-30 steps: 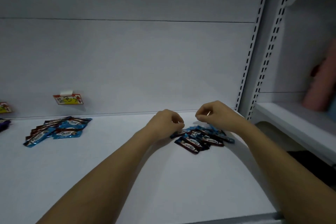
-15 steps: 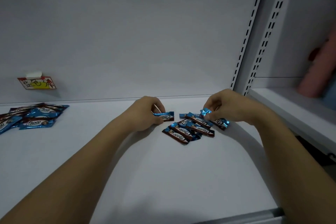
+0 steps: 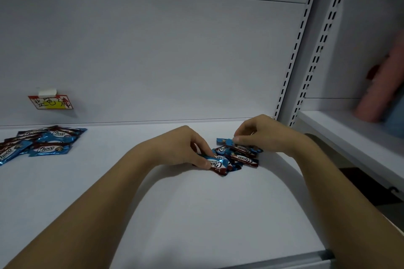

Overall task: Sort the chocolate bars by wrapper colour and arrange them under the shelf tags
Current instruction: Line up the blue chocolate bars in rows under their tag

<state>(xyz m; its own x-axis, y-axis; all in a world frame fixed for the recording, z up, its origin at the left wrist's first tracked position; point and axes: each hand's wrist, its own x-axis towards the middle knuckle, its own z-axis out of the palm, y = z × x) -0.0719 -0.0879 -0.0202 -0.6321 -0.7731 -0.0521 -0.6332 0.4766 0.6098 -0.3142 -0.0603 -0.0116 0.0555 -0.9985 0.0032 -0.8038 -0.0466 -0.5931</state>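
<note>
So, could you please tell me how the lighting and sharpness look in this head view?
Head view: dim, bluish light; the arms cast soft shadows on the shelf; the pink object at right is blurred; the slotted uprights lean from wide-angle distortion; the wrappers by the left hand read clearly.

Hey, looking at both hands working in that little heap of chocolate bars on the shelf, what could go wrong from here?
1. The blue and brown wrapped chocolate bars in the small heap overlap, so the left hand, pinching one bar, may drag its neighbours along.
2. The right hand pinches another bar near the slotted white shelf upright; a loose bar might slide towards that edge.
3. The red and yellow shelf tag hangs tilted above the left-hand pile of bars, so placement under it could end up misaligned.
</note>
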